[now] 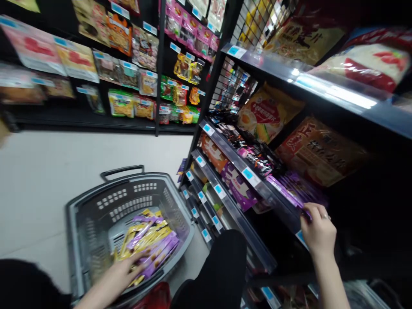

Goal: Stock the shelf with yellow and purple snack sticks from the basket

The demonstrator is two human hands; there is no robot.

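Purple packet (307,214) seems clamped at the fingertips of the right hand (318,226), left hand (122,269) spread over packets (149,234) in the basket (125,187).

Site: shop. Food packets (77,56) are hanging in rows at ten o'clock; a shelf rack (341,94) is holding more at two; price tags (251,176) are lining its edges at four; a shopping basket (88,223) is standing at eight.

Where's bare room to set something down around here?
Pale floor lies bare left of the basket and beyond its handle, up to the far shelves. Crowded: the basket's near side, purple and yellow packets under your left hand, and the shelf beside your right hand.
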